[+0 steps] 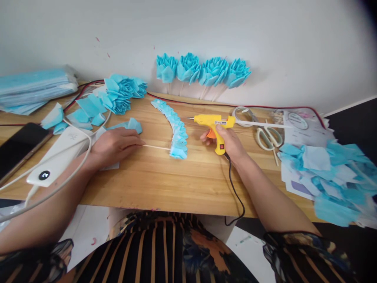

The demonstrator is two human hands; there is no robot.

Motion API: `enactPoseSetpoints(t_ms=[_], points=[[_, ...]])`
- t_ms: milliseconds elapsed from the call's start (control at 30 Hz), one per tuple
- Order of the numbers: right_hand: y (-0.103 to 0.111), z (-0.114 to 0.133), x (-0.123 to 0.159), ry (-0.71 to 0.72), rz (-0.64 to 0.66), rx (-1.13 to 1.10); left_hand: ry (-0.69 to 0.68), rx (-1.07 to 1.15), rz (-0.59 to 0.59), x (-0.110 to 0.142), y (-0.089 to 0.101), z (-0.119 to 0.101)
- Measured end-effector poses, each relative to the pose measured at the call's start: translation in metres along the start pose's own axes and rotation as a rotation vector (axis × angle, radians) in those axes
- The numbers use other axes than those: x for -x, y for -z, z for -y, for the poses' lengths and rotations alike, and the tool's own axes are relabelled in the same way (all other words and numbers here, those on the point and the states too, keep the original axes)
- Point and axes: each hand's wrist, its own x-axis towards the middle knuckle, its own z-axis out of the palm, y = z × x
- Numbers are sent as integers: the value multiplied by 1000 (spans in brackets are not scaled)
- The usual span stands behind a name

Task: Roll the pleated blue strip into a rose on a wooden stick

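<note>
Between the fingertips of my left hand point(119, 145) is one end of a thin pale stick point(156, 147). The stick's far end meets the bottom of a curved strip of overlapping blue petals point(176, 125) lying on the table. My right hand point(228, 139) is wrapped round the handle of a yellow glue gun point(210, 120), with fingers by its orange trigger. The gun's nozzle points left, a little right of the strip and not touching it. A white glue stick point(259, 124) juts from the gun's back.
Several blue flowers on sticks point(215, 70) lean against the wall. More blue flowers point(120, 92) lie at back left, near a white power bank point(59, 155) with cables and a phone point(23, 147). Scissors point(268, 138) and a pile of blue pieces point(332, 169) lie right.
</note>
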Motion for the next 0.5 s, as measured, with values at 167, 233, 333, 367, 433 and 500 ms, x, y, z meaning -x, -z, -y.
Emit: enactPoseSetpoints(t_ms=[167,233,333,367,433,500], points=[[-1,1,1,4,4,-6,-11,-27,-13,1,-2,1],[-1,0,1,2,2,4,-16,-41,-9,1,-2,2],[-1,0,1,12,2,-11,-28,-70,-11,1,-3,3],[-1,0,1,17,3,-20,-31,-81,-12,1,-3,3],[-1,0,1,24,8,-35,-28,-102,-8,1,-3,3],[-1,0,1,25,7,-41,-11,-118,8,0,-3,3]])
